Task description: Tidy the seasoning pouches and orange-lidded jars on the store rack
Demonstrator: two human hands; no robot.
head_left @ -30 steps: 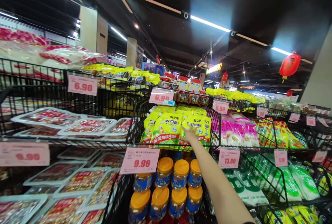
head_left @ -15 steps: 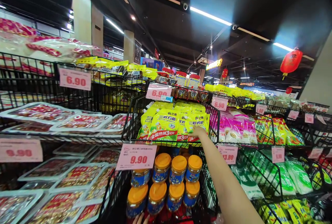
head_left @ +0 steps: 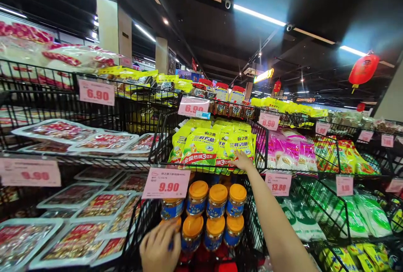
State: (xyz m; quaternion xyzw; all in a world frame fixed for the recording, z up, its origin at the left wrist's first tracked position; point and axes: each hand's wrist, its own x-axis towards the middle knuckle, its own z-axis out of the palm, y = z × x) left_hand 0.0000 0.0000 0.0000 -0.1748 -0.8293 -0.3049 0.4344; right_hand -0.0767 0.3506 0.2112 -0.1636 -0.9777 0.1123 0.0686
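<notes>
My right hand [head_left: 242, 160] reaches out to the yellow seasoning bags [head_left: 204, 148] in a black wire basket [head_left: 261, 146], fingers on the front bag [head_left: 241, 148] at the right. Whether it grips the bag I cannot make out. Below, orange-lidded jars [head_left: 217, 205] stand in rows in a lower basket. My left hand [head_left: 160, 247] has its fingers wrapped round the front-left jar, mostly hiding it.
Flat red-labelled trays [head_left: 75, 137] fill the wire shelves at left. Pink bags [head_left: 289, 154] and green-and-white bags [head_left: 362, 213] lie in baskets at right. Pink price tags [head_left: 166, 183] hang on the basket fronts. A red lantern [head_left: 362, 69] hangs overhead.
My left hand has come up from the bottom edge and closed round a front jar. My right hand stays on the yellow bags, shifted slightly right.
</notes>
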